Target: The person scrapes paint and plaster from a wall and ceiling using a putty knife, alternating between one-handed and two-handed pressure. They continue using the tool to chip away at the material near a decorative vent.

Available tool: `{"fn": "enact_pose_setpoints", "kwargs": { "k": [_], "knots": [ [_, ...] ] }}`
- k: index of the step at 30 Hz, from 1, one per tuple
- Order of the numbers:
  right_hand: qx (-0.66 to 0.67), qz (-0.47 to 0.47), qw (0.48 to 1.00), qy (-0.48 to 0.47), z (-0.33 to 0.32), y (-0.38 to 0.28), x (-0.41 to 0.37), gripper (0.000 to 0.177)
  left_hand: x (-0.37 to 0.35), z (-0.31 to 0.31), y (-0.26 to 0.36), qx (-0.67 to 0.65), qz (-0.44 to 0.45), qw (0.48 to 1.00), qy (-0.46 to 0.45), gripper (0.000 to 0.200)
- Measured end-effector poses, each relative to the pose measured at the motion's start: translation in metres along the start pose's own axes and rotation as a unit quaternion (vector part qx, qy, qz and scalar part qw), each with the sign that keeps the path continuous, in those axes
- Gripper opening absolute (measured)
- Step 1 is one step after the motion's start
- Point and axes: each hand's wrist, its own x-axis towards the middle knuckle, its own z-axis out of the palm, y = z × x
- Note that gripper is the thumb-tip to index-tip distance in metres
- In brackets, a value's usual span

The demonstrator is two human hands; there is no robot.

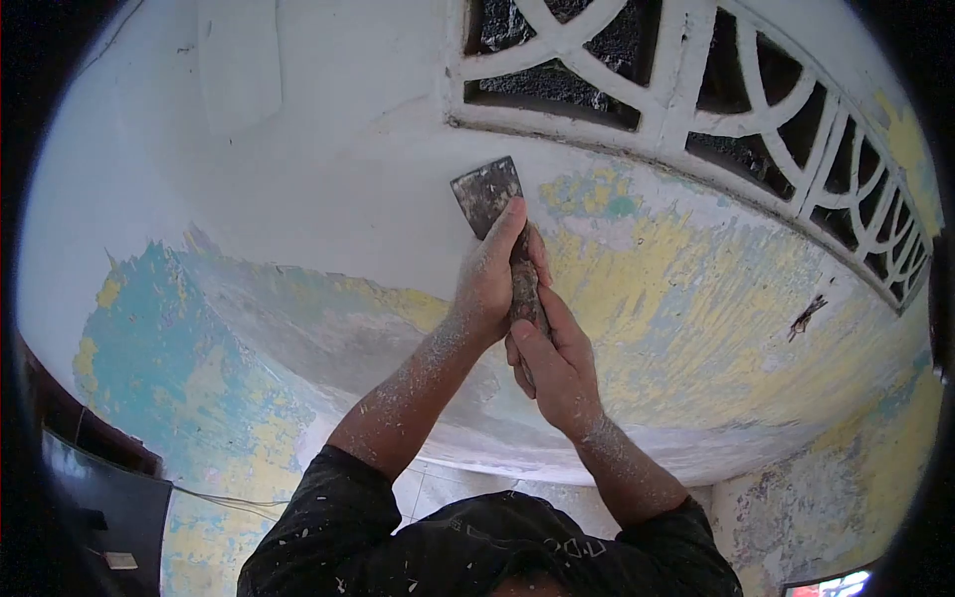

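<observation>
A paint scraper with a wide, plaster-spotted blade is held up against the wall, its blade pointing up and slightly left. My left hand is closed around the neck and upper handle, the thumb lying along the base of the blade. Lower down, my right hand wraps the end of the handle. White dust and flakes cover both forearms. Around the blade the wall is white and mostly smooth; to its right shows a patch of scraped yellow and teal paint.
A white openwork vent grille runs along the upper right. Frayed wires stick out of the wall at right. At lower left stands a dark flat screen beside a cable. Pale floor tiles show below.
</observation>
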Motion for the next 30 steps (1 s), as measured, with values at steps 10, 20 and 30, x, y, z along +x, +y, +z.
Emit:
{"fn": "enact_pose_setpoints", "kwargs": {
  "k": [10, 20, 30],
  "knots": [
    [0.085, 0.055, 0.993, 0.062, -0.037, 0.024, -0.08, 0.052, -0.049, 0.021, -0.074, 0.026, -0.057, 0.997, -0.052, 0.059],
    [-0.066, 0.057, 0.996, 0.033, -0.027, 0.0, -0.041, 0.048, -0.031, 0.013, -0.04, -0.07, -0.016, 0.997, -0.001, 0.062],
    [-0.027, 0.03, 0.997, 0.058, -0.039, 0.018, -0.05, 0.033, -0.031, 0.019, -0.064, -0.039, -0.054, 0.998, -0.005, 0.055]
  ]
}}
